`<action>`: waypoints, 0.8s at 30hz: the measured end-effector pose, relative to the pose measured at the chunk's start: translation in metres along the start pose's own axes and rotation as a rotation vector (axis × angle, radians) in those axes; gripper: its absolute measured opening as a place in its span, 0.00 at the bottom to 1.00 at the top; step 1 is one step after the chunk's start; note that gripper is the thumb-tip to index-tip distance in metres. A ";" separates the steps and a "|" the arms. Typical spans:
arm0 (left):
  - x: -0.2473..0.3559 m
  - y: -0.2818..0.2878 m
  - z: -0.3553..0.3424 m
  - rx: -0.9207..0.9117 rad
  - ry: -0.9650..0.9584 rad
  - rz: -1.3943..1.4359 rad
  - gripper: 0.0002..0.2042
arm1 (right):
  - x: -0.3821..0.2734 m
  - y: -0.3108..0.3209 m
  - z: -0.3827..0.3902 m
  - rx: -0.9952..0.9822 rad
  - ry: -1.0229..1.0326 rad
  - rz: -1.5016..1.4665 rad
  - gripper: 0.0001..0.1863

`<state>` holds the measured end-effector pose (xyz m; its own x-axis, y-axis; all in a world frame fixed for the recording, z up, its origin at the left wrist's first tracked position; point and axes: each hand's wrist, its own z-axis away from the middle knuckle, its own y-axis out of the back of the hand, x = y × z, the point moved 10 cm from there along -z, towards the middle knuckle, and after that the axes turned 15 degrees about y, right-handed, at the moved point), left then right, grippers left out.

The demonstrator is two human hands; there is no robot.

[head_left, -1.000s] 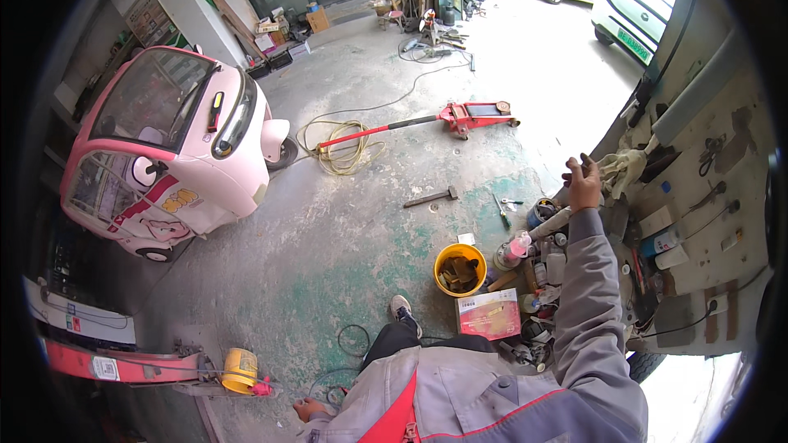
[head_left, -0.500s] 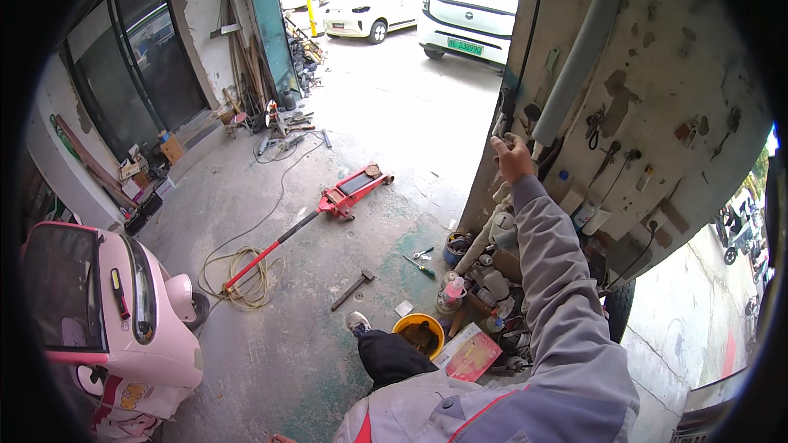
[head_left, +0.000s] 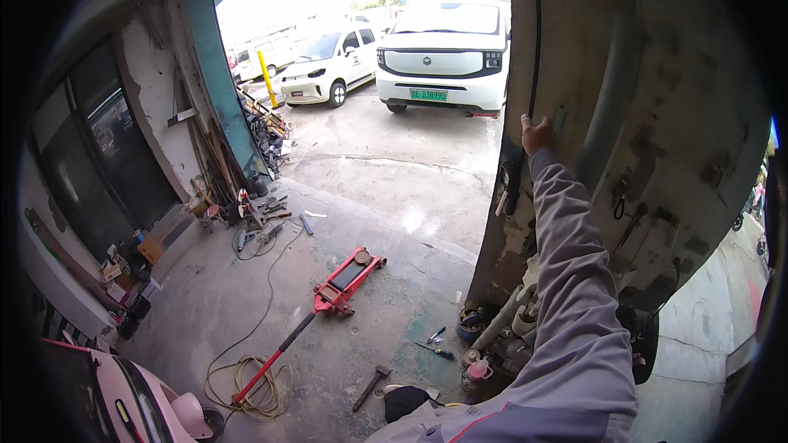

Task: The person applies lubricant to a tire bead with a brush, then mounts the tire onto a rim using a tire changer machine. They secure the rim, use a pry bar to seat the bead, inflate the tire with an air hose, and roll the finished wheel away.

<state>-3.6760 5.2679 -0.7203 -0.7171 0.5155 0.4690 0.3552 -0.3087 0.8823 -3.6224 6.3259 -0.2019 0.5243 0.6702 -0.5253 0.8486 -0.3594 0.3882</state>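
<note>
My right hand (head_left: 538, 134) is raised at arm's length against the edge of the wall on the right. Its fingers are closed around the lower part of a thin black hose (head_left: 535, 49) that hangs down the wall edge; thumb and forefinger show on either side of it. Just below the hand a dark tool with a handle (head_left: 510, 184) hangs at the wall edge. The grey sleeve of my right arm stretches up from the lower edge. My left hand is out of view.
A red floor jack (head_left: 341, 283) lies on the concrete with a coiled yellowish hose (head_left: 250, 385) by its handle. Near my feet are a hammer (head_left: 372, 388) and a screwdriver (head_left: 435, 350). A pink car (head_left: 139, 394) stands lower left; white vehicles (head_left: 443, 61) are parked outside.
The view has tilted up, showing more of the vehicles outside. My right hand has gone higher, up to the black hose. The yellow bucket has almost left the view.
</note>
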 end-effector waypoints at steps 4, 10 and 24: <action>0.099 -0.013 -0.028 0.005 -0.025 0.043 0.13 | 0.023 -0.033 -0.058 -0.013 -0.004 0.107 0.33; 0.134 -0.030 -0.073 0.007 0.026 0.092 0.13 | -0.018 -0.041 -0.070 0.036 0.160 0.032 0.21; -0.385 0.115 0.209 0.175 1.163 0.237 0.24 | -0.241 -0.442 0.392 -0.985 -0.398 -0.783 0.36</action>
<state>-3.2338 5.2008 -0.7911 -0.7033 -0.5979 0.3846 0.5637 -0.1395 0.8141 -4.0956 6.0686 -0.5434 0.0501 0.1872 -0.9810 0.6163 0.7671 0.1779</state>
